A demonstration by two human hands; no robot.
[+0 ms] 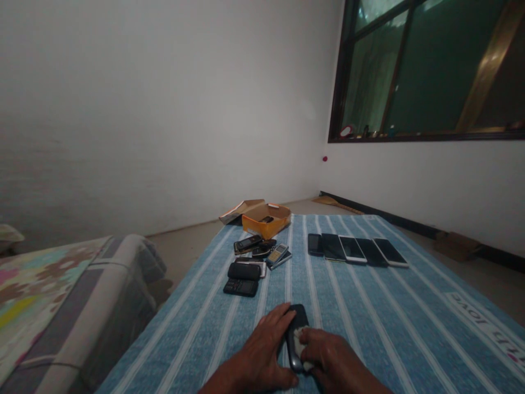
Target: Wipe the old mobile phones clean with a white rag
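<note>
A dark mobile phone (pixel 301 314) lies on the striped blue cloth (pixel 213 328) close in front of me. My left hand (pixel 266 347) grips its left side, with the fingertips at its upper edge and the thumb near its lower end. In my right hand (pixel 334 355) is a small wad of white cloth or tissue (pixel 298 346), pinched and pressed against the phone's surface. Just beyond my hands, to the left, is a black keypad phone (pixel 241 287), touching a dark case or phone (pixel 244 271) behind it.
Several older phones (pixel 279 254) are piled at the middle left, before an open orange box (pixel 266 224) with a phone inside. On the right, several smartphones (pixel 353 249) lie in a row. A covered bed (pixel 82 306) stands at the left, across a gap.
</note>
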